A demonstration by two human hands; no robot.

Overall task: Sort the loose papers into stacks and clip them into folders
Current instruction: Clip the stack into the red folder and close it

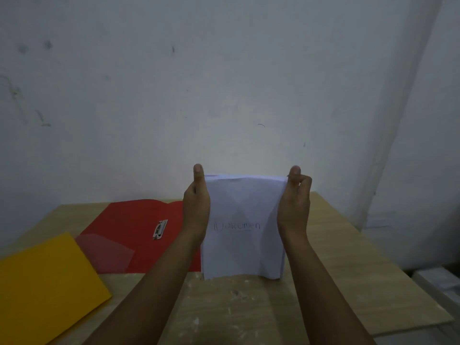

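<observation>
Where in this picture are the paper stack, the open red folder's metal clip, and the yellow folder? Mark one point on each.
paper stack point(242, 240): head view, on the front sheet beside the handwritten word.
metal clip point(160, 229): head view, middle of the clip inside the red folder.
yellow folder point(47, 287): head view, middle of its cover.

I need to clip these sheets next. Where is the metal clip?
In the head view the small metal clip lies on the open red folder, left of the left hand and beyond the yellow folder.
</observation>
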